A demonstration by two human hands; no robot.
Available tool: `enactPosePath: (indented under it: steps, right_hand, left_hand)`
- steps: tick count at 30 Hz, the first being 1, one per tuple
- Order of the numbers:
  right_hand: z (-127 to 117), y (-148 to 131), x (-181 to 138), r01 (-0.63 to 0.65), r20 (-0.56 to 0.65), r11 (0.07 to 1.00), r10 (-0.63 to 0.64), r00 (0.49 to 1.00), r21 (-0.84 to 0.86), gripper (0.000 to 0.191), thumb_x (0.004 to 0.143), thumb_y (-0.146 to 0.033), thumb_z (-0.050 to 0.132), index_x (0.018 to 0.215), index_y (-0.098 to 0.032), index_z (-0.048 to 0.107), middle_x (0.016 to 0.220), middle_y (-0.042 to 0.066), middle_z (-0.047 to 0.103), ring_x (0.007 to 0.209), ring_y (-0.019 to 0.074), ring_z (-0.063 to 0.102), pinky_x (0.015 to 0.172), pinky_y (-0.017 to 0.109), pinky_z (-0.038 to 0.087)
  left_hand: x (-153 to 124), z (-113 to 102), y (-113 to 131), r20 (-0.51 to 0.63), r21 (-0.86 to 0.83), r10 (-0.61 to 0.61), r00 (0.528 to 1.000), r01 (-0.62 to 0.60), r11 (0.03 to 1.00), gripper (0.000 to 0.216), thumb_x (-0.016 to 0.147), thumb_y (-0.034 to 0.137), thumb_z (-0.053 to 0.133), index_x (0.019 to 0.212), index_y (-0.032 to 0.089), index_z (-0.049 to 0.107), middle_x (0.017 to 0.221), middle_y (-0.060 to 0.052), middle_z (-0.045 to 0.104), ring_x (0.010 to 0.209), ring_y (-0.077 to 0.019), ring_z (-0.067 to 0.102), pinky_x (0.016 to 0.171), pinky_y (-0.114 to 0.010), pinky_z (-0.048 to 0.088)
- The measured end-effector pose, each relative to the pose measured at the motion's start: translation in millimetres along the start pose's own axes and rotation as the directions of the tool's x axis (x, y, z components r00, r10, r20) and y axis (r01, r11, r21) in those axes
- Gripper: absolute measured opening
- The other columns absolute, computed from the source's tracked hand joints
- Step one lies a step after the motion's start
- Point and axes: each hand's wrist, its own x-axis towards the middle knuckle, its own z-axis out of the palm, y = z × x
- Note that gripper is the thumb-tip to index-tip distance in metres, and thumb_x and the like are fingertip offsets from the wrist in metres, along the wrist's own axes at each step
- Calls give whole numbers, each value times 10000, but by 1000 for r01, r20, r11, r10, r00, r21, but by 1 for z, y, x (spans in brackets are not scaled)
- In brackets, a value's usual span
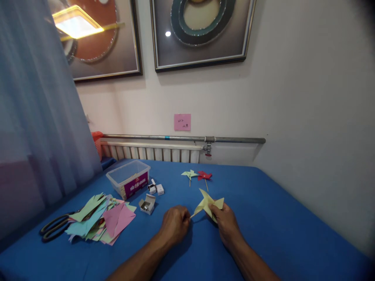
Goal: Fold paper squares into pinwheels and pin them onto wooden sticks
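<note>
A pale yellow paper pinwheel (206, 203) is between my two hands above the blue table. My right hand (225, 220) pinches its blades near the middle, thumb on the front. My left hand (175, 223) is closed, and a thin stick (191, 216) runs from its fingers to the pinwheel. Farther back lie two finished pinwheels on sticks, one light green (190, 174) and one red (204, 175).
On the left, a pile of coloured paper pieces (96, 220) lies partly over black-handled scissors (55, 226). Behind it stand a clear plastic tub (129, 173), a small open box (147, 204) and little white boxes (156, 188). A radiator (152, 151) and pipe run along the wall.
</note>
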Motion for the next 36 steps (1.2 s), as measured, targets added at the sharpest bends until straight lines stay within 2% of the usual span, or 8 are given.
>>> enactPosePath:
  steps: [9,13,17,20,23,26,32,36]
  right_hand:
    - [0,0,1,-6,-6,1000,6,1000,-15,329,592,-397,784,847,-212,688,705,8,739,640,226,675,597,300,507]
    - [2,-5,-1,-13,34,999,12,999,47,374,594,-422,819,877,-212,691,800,29,758,723,232,703,673,315,550]
    - [3,-6,-4,-23,-5,996,23,1000,83,436,595,-456,848,904,-207,669,834,33,738,714,209,706,657,308,552]
    - [6,-2,-10,-3,24,1000,3,1000,-2,395,611,-486,831,829,-202,663,758,28,713,611,176,656,590,293,518]
    - [15,6,-19,45,150,991,-26,988,-128,360,645,-534,778,730,-204,661,655,15,675,548,158,594,539,275,463]
    - [22,12,-23,107,216,975,-64,974,-194,360,678,-561,731,678,-207,661,612,4,648,531,155,565,531,272,431]
    - [20,22,-12,110,229,979,-69,971,-172,335,649,-527,753,674,-206,662,580,-11,619,544,154,541,563,273,430]
    - [19,25,-8,66,208,987,-35,977,-143,328,618,-508,769,679,-212,643,606,-6,628,561,156,540,561,269,421]
  left_hand:
    - [-2,1,2,-19,-37,-3,1000,3,999,154,803,137,580,817,179,728,856,-27,727,794,-157,620,714,-257,377]
    - [2,5,-2,-37,-163,-70,997,63,985,132,781,122,583,761,172,704,755,-4,686,714,-144,588,658,-250,362]
    - [13,11,-8,-18,-453,-287,958,248,856,87,760,106,608,702,164,637,593,37,568,569,-116,501,559,-229,335]
    - [17,15,-7,-11,-620,-373,928,286,731,97,732,125,650,665,167,594,546,52,513,515,-100,441,521,-225,316]
    - [17,20,1,-32,-703,-370,929,242,669,108,692,169,700,659,164,597,531,60,497,501,-93,414,513,-226,302]
    - [14,28,10,-74,-734,-327,942,170,658,134,686,210,711,650,161,592,545,53,513,519,-93,426,525,-226,311]
    - [12,40,20,-84,-735,-301,950,145,662,119,740,209,678,711,173,569,592,50,540,567,-105,486,555,-218,361]
    - [11,42,21,-142,-680,-269,953,104,726,129,781,172,631,710,187,524,606,57,523,585,-100,470,563,-210,354]
